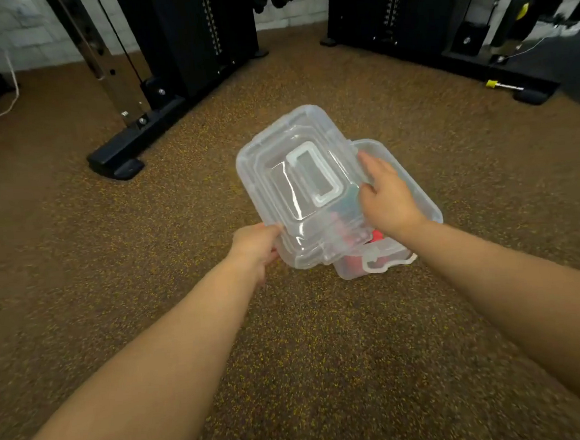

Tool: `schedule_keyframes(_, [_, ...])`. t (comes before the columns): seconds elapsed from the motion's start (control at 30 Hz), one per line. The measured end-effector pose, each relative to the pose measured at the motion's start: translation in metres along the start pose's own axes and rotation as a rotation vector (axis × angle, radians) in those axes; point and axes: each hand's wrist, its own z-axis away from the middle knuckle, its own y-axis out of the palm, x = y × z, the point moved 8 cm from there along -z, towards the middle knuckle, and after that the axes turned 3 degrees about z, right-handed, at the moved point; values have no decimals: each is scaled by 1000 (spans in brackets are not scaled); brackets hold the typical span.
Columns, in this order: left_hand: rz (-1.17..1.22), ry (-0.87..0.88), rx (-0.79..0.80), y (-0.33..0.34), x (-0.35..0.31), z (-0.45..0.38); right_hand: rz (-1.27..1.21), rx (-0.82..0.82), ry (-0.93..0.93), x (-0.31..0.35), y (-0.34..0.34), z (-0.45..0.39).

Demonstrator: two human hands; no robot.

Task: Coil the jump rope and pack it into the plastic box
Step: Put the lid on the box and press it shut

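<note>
A clear plastic box (421,197) sits on the brown speckled floor ahead of me. Its clear lid (278,172), with a white handle on top, is tilted over the box and shifted to the left, covering most of it. My left hand (254,248) grips the lid's near left corner. My right hand (386,196) holds the lid's right edge, above the box. Red parts of the jump rope (377,236) show through the plastic inside the box; the rest of the rope is hidden. A white latch (385,259) hangs at the box's near end.
Black gym machine frames stand behind: one base foot (116,161) at the left, weight stacks (387,10) at the back, another frame (512,77) at the right. A white cord (3,109) trails along the far left floor.
</note>
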Motion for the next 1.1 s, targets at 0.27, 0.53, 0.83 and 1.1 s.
schedule_keyframes(0.27, [-110,120,25,78,-17,2,-90,5,217,-72,-47,-6])
schedule_keyframes(0.53, [-131,184,-17,92,-17,-2,-175,42,344,-109,-41,-8])
schedule_keyframes(0.83, [-117,128,1,86,-14,-1,-240,38,318,-113,-36,-10])
schedule_keyframes(1.1, [-103,-17,99,86,2,5,-352,97,385,-123,-46,-7])
